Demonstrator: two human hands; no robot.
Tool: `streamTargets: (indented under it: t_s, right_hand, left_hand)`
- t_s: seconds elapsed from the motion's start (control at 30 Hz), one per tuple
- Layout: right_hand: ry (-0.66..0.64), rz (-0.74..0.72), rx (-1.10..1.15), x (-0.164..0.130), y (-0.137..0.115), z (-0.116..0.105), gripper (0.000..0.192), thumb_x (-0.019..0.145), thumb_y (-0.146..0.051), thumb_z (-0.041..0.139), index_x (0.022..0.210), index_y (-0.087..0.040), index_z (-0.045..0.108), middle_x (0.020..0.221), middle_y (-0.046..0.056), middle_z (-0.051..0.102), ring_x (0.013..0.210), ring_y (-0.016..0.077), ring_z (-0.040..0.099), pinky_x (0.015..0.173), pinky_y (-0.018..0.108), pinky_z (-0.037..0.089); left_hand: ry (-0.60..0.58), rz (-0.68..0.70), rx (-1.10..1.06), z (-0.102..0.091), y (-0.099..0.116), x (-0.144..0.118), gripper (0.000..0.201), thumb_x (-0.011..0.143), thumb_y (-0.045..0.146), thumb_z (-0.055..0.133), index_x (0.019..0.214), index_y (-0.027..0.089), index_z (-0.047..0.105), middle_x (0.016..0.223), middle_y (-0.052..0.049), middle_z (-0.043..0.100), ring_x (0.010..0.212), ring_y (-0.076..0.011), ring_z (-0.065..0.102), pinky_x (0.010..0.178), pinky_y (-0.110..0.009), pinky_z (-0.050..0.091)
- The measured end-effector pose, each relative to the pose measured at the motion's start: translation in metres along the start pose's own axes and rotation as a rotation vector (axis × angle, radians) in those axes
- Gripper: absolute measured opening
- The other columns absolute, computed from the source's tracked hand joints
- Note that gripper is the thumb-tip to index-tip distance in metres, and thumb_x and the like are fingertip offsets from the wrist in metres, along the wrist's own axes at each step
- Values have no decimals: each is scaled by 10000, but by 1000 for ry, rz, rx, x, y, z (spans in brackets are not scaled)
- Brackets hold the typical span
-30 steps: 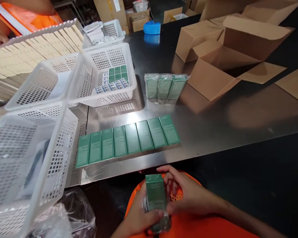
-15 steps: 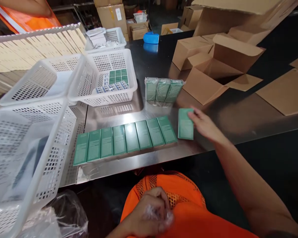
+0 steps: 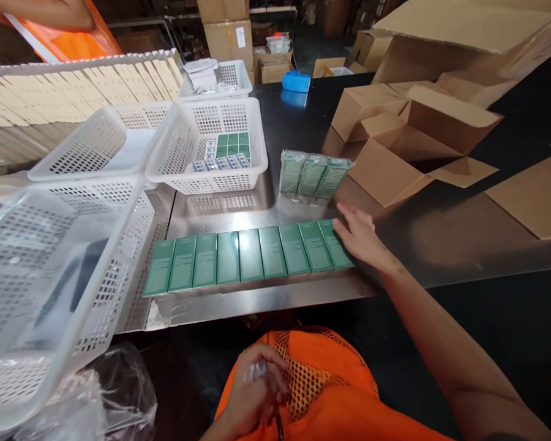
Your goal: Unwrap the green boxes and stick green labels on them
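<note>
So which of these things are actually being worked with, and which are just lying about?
In use:
right hand against the row of green boxes
left hand gripping crumpled plastic wrap

Lying about:
wrapped pack of boxes
white baskets
cardboard cartons
blue tape dispenser

- Rightmost green box: flat, face up, long axis running near to far, touching its neighbour at the right end of the row.
- Row of green boxes: side by side near the table's near edge.
- Crumpled clear wrap: apparently film, low and near.
</note>
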State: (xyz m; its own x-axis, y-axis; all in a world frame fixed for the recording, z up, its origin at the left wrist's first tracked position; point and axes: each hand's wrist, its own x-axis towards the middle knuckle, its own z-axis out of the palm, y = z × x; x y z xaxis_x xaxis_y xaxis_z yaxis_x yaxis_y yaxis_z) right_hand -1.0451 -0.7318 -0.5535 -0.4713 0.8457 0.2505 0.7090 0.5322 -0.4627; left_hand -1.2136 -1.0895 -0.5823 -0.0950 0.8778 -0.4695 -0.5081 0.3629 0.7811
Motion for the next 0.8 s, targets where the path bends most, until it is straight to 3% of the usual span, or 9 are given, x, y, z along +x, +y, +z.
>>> streamTargets:
  t_s: [0.1, 0.2, 0.27, 0.33, 0.47, 0.53, 0.63, 0.7, 0.8]
  right_hand:
    - [153, -108, -79, 40, -11, -23, 686, 1008, -543, 387, 1560, -137, 358, 1564, 212, 415, 1441, 403, 355, 1135, 653, 315]
    - [80, -214, -181, 93, -29, -40, 775, 973, -462, 517, 1608, -120, 234, 1639, 213, 289, 1498, 414, 270, 1138, 663, 315]
    - [-30, -209, -236, 116, -36, -51, 800, 931, -386, 596, 1601, -100, 266, 1545, 253, 421, 1407, 452, 408, 1072, 666, 395]
    - [-18, -171, -257, 116, -38, -64, 758, 892, -362, 660, 1555, -106, 398, 1356, 249, 575, 1217, 451, 571, 988, 640, 468]
    - [341, -140, 58, 52, -46, -78, 491, 835, -550, 742, 1178, -199, 741, 989, 127, 643, 893, 291, 641, 809, 459, 533]
    - [445, -64, 414, 7, -64, -68, 430, 786, -609, 778, 980, -227, 739, 867, 71, 649, 714, 208, 596, 649, 363, 502]
    - [477, -106, 706, -52, -106, -33, 367, 744, -522, 834, 842, -238, 624, 874, 29, 624, 783, 206, 614, 678, 337, 502]
    - [410, -135, 826, -79, -132, -8, 278, 807, -450, 788, 889, -252, 612, 1161, 63, 633, 894, 218, 645, 749, 363, 534]
    - [274, -196, 939, -95, -153, 14, 333, 897, -381, 677, 1222, -326, 630, 1576, 58, 422, 990, 248, 688, 808, 427, 571]
  left_hand:
    - [-96, 335, 410, -5, 30, 2, 348, 832, 552, 674, 900, 229, 782, 751, -73, 717, 678, -232, 649, 687, -345, 519]
    - [-189, 543, 820, -6, 56, 4, 323, 974, 390, 505, 1069, 287, 796, 814, -78, 739, 790, -246, 669, 820, -349, 478]
    - [-151, 612, 953, -8, 66, 5, 389, 977, 248, 491, 1298, 312, 700, 797, -53, 729, 730, -212, 642, 770, -321, 462]
    - [-79, 665, 988, -11, 73, 6, 535, 947, 170, 522, 1457, 325, 560, 867, -41, 737, 707, -188, 621, 728, -299, 462]
    - [191, 624, 774, -11, 95, 19, 386, 945, 248, 604, 1322, 307, 653, 1019, -40, 720, 683, -137, 597, 688, -272, 486]
    - [287, 577, 532, -1, 111, 36, 300, 905, 395, 690, 1171, 258, 712, 997, -39, 715, 702, -132, 616, 712, -279, 506]
    - [82, 598, 37, 26, 134, 70, 792, 656, 674, 823, 1260, 200, 631, 1183, -118, 711, 957, -236, 706, 881, -370, 540]
    - [66, 528, -230, 45, 142, 89, 786, 679, 661, 812, 1260, 178, 597, 1120, -119, 729, 1047, -288, 705, 892, -398, 543]
    - [194, 492, -426, 69, 137, 101, 633, 664, 524, 863, 1112, 164, 598, 888, -56, 738, 952, -286, 731, 831, -377, 561]
